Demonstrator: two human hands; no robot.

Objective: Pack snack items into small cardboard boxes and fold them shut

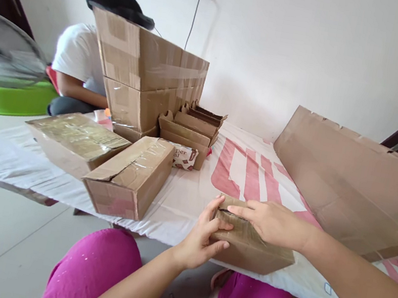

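Observation:
A small cardboard box (251, 248) wrapped in clear tape lies at the near edge of the table (189, 204). My left hand (202, 237) grips its left end, with the thumb on top and the fingers curled against the side. My right hand (271, 222) lies flat on the box's top, fingers stretched out to the left and pressing down. My knees in pink trousers show below the table edge.
Two taped boxes (128, 175) (77, 140) lie at the left of the table, with taller stacked cartons (146, 73) and folded flat boxes (190, 132) behind. A large flattened cardboard sheet (351, 181) leans at the right. Another person in a white shirt (76, 60) sits beyond. A fan (0, 52) stands left.

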